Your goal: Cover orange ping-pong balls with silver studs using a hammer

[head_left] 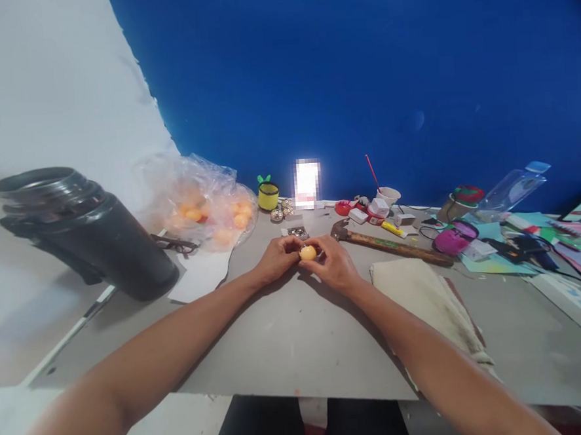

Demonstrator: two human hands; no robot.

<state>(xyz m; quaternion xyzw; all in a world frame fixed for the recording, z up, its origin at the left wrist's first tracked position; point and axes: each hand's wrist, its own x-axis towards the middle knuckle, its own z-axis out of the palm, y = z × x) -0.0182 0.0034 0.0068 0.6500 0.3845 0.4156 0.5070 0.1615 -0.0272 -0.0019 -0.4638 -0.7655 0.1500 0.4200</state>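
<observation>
An orange ball [308, 252], the size of a ping-pong ball, is held just above the grey table between my two hands. My right hand [333, 262] curls thumb and fingers around its right side. Pinched at the ball's left edge, the fingers of my left hand [279, 261] are closed; something small and dark shows there, too small to name. Just behind the hands lies a small open box [298, 232] with shiny metal bits. A hammer [395, 244] with a wooden handle rests to the right, its head near my right hand.
Clear plastic bags of orange balls [231, 218] and a dark thermos [95, 236] stand at left. A folded cloth [423, 301] lies under the right forearm. Against the blue wall are a yellow cup [268, 196], a bright screen [307, 183] and a paper cup [388, 197]. A power strip [571, 302] sits far right.
</observation>
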